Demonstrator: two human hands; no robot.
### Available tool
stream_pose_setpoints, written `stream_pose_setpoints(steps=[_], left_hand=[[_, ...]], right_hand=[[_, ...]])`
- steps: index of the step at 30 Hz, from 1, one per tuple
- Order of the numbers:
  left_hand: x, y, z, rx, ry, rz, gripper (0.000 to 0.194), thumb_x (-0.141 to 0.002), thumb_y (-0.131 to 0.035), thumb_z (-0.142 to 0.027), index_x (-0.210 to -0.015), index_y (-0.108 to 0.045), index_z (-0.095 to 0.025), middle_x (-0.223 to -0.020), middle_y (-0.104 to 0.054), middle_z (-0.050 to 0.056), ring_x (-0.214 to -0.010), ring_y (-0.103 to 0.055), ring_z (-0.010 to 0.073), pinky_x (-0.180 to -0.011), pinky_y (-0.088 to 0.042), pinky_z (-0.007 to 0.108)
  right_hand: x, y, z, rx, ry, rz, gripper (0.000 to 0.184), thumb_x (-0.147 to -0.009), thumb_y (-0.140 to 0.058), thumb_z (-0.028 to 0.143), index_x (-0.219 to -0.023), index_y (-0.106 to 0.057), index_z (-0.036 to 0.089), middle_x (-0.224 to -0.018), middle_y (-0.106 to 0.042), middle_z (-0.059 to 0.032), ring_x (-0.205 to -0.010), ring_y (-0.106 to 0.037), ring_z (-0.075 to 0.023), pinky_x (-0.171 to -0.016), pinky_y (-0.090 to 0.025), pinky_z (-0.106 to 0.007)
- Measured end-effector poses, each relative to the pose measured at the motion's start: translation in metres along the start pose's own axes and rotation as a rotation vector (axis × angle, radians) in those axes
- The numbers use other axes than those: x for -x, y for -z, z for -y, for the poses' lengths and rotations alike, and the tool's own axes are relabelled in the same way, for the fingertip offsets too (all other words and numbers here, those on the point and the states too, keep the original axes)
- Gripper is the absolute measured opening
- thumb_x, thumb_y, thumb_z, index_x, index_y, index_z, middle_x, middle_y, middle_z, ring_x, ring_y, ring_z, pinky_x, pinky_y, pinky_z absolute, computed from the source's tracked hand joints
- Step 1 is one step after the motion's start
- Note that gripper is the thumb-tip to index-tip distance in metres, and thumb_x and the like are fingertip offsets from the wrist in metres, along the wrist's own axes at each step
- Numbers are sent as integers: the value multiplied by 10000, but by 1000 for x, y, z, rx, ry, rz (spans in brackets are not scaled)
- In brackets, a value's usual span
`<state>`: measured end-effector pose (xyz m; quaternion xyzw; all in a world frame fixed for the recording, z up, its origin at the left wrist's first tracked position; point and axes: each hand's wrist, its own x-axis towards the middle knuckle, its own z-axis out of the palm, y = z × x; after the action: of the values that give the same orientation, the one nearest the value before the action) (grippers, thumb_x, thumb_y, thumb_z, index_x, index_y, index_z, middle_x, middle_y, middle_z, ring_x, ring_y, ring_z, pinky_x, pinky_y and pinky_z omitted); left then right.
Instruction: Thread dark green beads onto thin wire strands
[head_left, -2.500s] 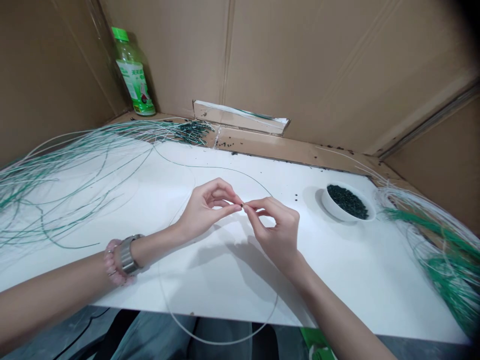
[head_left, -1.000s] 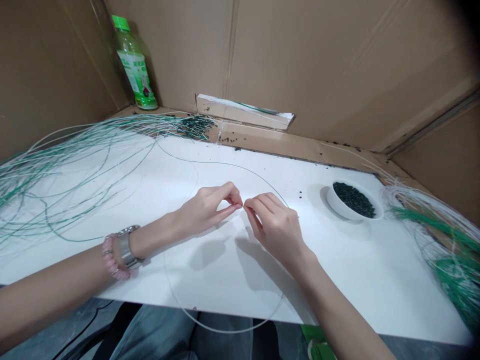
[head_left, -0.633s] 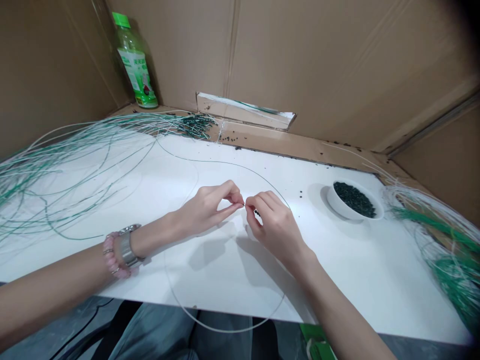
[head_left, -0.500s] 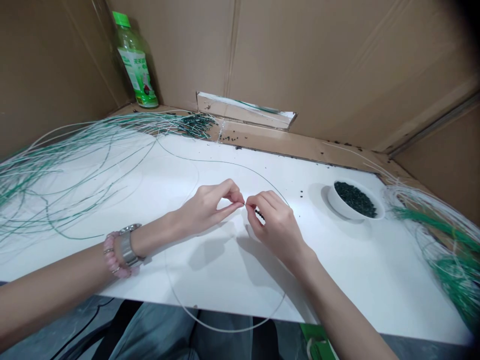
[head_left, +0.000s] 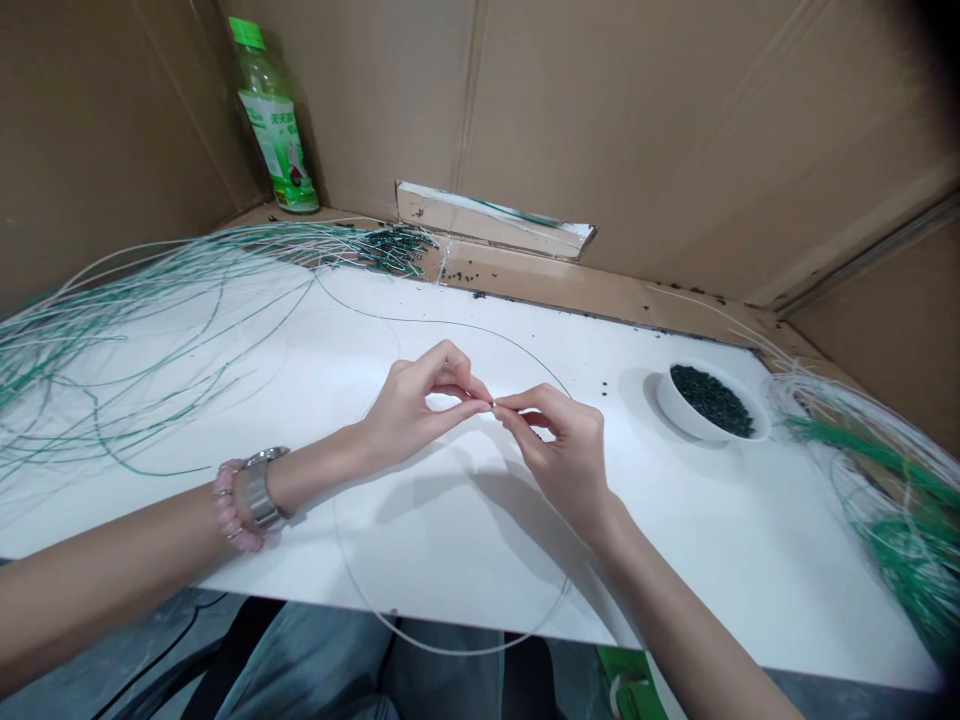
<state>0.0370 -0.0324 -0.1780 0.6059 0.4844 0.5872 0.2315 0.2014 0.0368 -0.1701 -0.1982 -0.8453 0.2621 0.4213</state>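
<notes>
1. Both hands are meeting pretty much mid-frame, over the white table [head_left: 697, 570].
2. Left hand [head_left: 409, 405]: thumb and index fingers pinched together at the tips on a tiny dark piece [head_left: 493, 404]. It's too small to really make out.
3. Right hand [head_left: 570, 455]: same deal, fingertips pinching that same piece from the other side. A few dark bits show in the gap under its fingers.
4. A thin green strand [head_left: 480, 330] curves in from the upper left and disappears behind the right hand.
5. Pale cord [head_left: 450, 652] loops at the bottom centre, dipping past the table's near edge.
6. White bowl [head_left: 679, 415] at the right of the frame, loaded with dark beads [head_left: 712, 400].
7. Big spread of green and white strands [head_left: 180, 290] at the left, another tangle [head_left: 900, 520] at the right edge.
8. Green bottle [head_left: 277, 140] standing upper left, against the cardboard [head_left: 600, 110].
</notes>
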Motion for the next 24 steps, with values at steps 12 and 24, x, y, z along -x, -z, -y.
stream_pose_setpoints(steps=[12, 24], left_hand=[[-3, -5, -2, 176, 142, -29, 325, -747, -699, -155, -818, -384, -195, -781, -698, 0, -738, -681, 123, -736, -561, 252], [-5, -5, -3, 203, 268, -60, 322, -730, -728, -189, -776, -409, -188, -676, -698, -12, -676, -696, 127, -648, -539, 199]], right_hand=[[-1, 1, 1, -133, -169, -1, 99, -782, -611, 164, -869, -645, 198, -772, -689, -13, -667, -664, -115, -532, -553, -201], [-1, -3, 3, -136, -113, -13, 113, -795, -635, 194, -908, -635, 199, -797, -689, -9, -702, -663, -111, -590, -556, -215]])
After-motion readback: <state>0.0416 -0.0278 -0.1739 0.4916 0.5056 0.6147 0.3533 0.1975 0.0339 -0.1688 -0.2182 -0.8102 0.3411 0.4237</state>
